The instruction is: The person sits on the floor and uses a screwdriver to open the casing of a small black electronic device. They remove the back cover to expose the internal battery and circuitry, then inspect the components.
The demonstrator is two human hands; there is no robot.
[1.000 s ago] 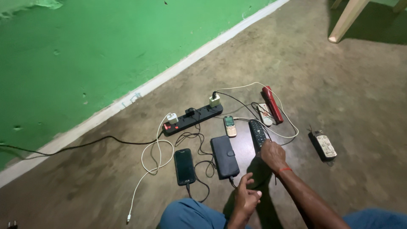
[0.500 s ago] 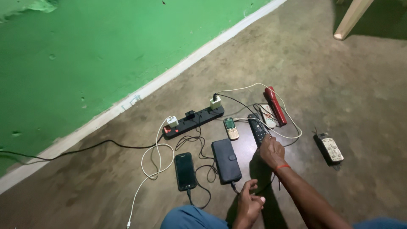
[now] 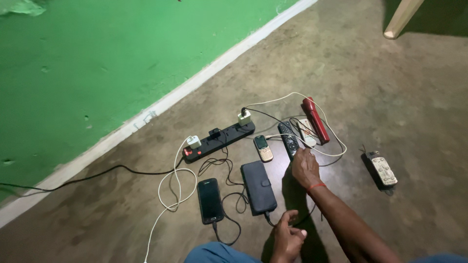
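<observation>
My right hand point(image 3: 304, 168), a red thread on its wrist, has its fingertips bunched on the near end of a black remote point(image 3: 287, 136), where a white cable point(image 3: 327, 155) crosses. My left hand point(image 3: 287, 238) is loosely curled low in view. It hovers beside the cable plugged into a phone in a black wallet case point(image 3: 258, 186), and I see nothing in it. To the left lies a black smartphone point(image 3: 210, 199) on its own cable. A small keypad phone point(image 3: 263, 147) lies just below the black power strip point(image 3: 219, 139).
White chargers point(image 3: 243, 117) sit in the strip, whose lead runs left along the green wall point(image 3: 97, 63). A red torch point(image 3: 315, 118) and a small white device point(image 3: 307, 131) lie behind the remote. Another worn device point(image 3: 382, 169) is at right, a chair leg point(image 3: 400, 19) at top right.
My right hand stays at the remote's near end. My left hand has drawn slightly back toward me. The view has shifted a little.
</observation>
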